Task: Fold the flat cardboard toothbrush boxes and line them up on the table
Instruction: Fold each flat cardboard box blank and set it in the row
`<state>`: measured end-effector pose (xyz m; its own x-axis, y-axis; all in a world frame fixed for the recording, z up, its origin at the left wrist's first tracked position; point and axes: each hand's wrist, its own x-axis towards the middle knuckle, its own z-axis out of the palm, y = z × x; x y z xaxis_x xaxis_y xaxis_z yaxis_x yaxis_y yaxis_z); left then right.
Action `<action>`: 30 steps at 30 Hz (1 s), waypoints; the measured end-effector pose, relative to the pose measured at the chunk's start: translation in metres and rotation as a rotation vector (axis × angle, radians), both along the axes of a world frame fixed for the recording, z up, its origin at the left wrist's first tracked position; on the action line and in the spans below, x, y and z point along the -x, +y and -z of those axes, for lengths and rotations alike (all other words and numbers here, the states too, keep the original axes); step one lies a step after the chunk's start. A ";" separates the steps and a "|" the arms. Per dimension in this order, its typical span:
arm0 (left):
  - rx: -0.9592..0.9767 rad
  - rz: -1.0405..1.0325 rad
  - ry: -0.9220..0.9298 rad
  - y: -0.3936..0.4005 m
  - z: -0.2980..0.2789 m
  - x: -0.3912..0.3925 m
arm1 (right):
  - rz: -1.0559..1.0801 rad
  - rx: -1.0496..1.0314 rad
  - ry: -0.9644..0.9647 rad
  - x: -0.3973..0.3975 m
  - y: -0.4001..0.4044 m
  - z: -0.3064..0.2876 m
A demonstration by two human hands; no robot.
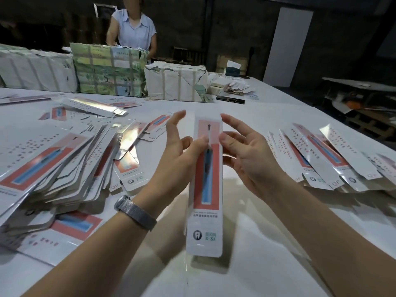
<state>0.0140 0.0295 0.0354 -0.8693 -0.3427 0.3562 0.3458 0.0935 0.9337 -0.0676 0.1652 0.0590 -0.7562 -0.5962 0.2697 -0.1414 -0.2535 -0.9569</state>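
Thumb-pinched box (206, 185), left hand (180, 151) upturned

White table (267, 108), scattered flat boxes (49, 166)

The toothbrush box (205, 189) you hold upright carries a tooth logo near its lower end, with "X-S1" beside it, seen upside down. The lines of small print above them are too fine to read. On the folded boxes lined up to your right (334, 159), "QF" shows on two end flaps.
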 end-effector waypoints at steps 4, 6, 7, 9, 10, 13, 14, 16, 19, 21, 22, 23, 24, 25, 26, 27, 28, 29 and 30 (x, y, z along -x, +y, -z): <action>0.080 0.030 0.007 0.000 -0.001 0.000 | -0.013 -0.035 0.038 0.001 0.002 -0.001; 0.077 0.050 0.014 0.000 -0.001 0.000 | -0.026 -0.057 0.044 0.003 0.003 -0.001; 0.070 0.059 0.020 0.001 -0.001 -0.001 | -0.034 -0.065 0.050 0.004 0.004 -0.001; 0.053 0.066 0.033 0.002 0.000 -0.001 | -0.046 -0.069 0.053 0.006 0.006 -0.001; 0.052 0.065 0.035 0.003 0.001 0.000 | -0.049 -0.064 0.048 0.006 0.006 -0.002; 0.054 0.074 0.029 0.005 0.001 0.000 | -0.060 0.002 0.032 0.007 0.007 -0.002; 0.058 0.077 0.025 0.006 0.001 -0.001 | -0.062 0.024 0.031 0.006 0.007 -0.003; 0.071 0.074 0.012 0.007 0.000 -0.001 | -0.062 0.072 0.025 0.005 0.007 -0.004; 0.101 0.083 -0.015 0.010 0.002 0.000 | -0.027 0.154 0.029 0.006 0.007 -0.003; 0.110 0.093 -0.015 0.011 0.004 0.000 | -0.003 0.150 0.031 0.006 0.007 -0.004; 0.107 0.098 -0.010 0.011 0.005 0.001 | 0.006 0.139 0.027 0.006 0.006 -0.005; 0.104 0.104 -0.003 0.011 0.006 0.001 | 0.017 0.117 0.033 0.007 0.007 -0.005; 0.110 0.112 0.004 0.011 0.007 0.002 | 0.026 0.096 0.035 0.006 0.007 -0.005; 0.132 0.119 0.007 0.011 0.008 0.003 | 0.038 0.067 0.050 0.007 0.007 -0.004; 0.167 0.122 0.002 0.012 0.010 0.004 | 0.053 0.043 0.048 0.006 0.007 -0.005; 0.206 0.122 -0.009 0.013 0.011 0.004 | 0.086 0.013 0.058 0.007 0.006 -0.005; 0.239 0.117 -0.020 0.013 0.012 0.004 | 0.106 -0.012 0.051 0.007 0.006 -0.005; 0.265 0.112 -0.026 0.014 0.013 0.004 | 0.122 -0.027 0.050 0.009 0.007 -0.006; 0.287 0.110 -0.029 0.014 0.014 0.004 | 0.127 -0.049 0.039 0.010 0.008 -0.008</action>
